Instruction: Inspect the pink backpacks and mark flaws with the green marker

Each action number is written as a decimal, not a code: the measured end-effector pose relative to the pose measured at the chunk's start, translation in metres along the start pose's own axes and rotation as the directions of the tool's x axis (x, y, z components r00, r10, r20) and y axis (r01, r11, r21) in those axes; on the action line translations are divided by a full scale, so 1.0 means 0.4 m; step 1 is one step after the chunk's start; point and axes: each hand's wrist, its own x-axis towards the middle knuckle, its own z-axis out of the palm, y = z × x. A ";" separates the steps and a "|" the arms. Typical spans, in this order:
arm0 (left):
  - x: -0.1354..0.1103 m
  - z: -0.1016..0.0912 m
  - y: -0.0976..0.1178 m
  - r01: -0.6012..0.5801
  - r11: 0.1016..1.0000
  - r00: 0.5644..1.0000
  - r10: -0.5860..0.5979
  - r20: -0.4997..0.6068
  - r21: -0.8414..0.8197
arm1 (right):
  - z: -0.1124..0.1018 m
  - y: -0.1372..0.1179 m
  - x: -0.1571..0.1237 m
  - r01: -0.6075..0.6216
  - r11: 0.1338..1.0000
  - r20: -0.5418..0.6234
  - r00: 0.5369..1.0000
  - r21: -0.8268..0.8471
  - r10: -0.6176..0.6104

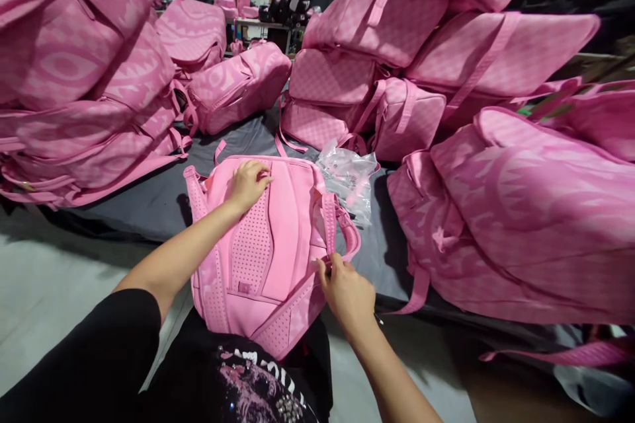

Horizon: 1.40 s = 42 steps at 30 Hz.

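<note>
A pink backpack point(292, 231) lies back panel up in front of me, its near end over my lap and the table's edge. My left hand point(249, 184) rests on the upper part of the padded back panel, fingers bent and partly spread. At the bag's right side, my right hand point(347, 287) pinches the pink shoulder strap point(329, 221) near its lower end. What exactly lies between those fingertips is partly hidden. A clear plastic bag point(350, 175) lies crumpled just beyond the backpack's upper right corner.
Pink patterned backpacks point(84, 73) are stacked high on the left. More pink bags point(377, 20) are piled at the back right, and a large pink backpack point(536, 211) stands close on the right. Dark cloth point(143, 205) covers the table. Loose straps hang over its right edge.
</note>
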 end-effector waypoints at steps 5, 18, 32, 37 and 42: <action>0.060 0.031 0.010 -0.033 0.996 0.999 0.035 -0.019 0.079 | 0.009 0.017 0.006 0.017 1.000 -0.011 1.000 0.022 -0.016; 0.109 0.027 -0.032 -0.034 0.993 0.989 0.050 -0.140 0.112 | 0.025 0.023 0.016 0.032 0.999 -0.021 0.999 0.026 -0.032; 0.080 0.057 0.128 -0.867 0.497 0.423 0.755 0.501 -0.017 | 0.037 0.025 0.013 0.015 0.998 -0.070 0.997 0.062 -0.011; 0.036 -0.029 0.150 -0.909 0.416 0.349 0.811 0.470 -0.043 | 0.039 0.028 -0.003 0.027 0.993 -0.043 0.999 0.116 -0.022; 0.113 -0.019 0.069 -0.894 0.410 0.444 0.746 0.497 0.183 | 0.027 0.015 0.019 0.021 0.994 0.058 0.998 0.107 -0.028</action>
